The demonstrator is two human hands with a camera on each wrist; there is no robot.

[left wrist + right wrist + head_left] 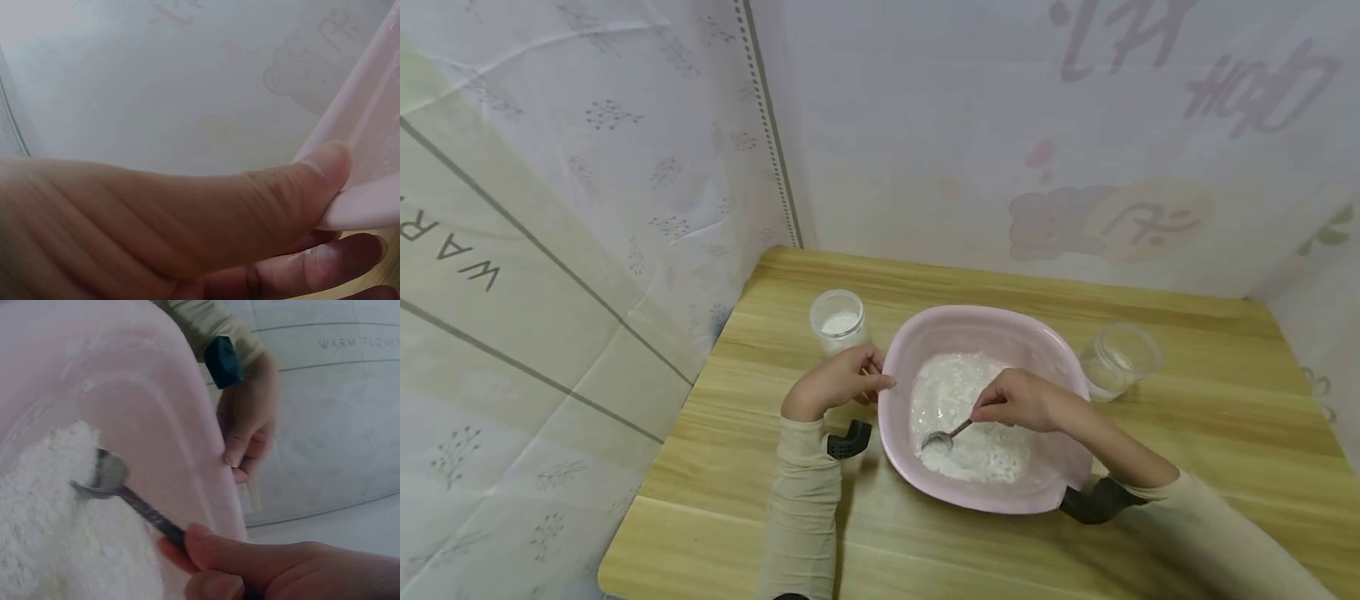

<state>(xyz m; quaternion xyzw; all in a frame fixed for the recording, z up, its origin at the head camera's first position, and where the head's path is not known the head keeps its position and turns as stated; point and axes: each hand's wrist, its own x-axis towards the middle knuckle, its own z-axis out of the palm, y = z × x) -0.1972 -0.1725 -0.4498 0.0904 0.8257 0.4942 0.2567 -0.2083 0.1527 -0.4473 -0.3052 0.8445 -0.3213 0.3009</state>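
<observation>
A pink plastic basin stands on the wooden table, its bottom covered with a white, wet-looking powdery mass. My left hand pinches the basin's left rim, thumb over the top and fingers below, as the left wrist view shows. Over the basin, my right hand holds a metal spoon by its handle between thumb and fingers. The spoon's bowl dips into the white mass near the basin's front left side.
Behind my left hand stands a clear jar with white powder inside. Another clear jar is close to the basin's right side. Printed cloth walls border the table at the back and left.
</observation>
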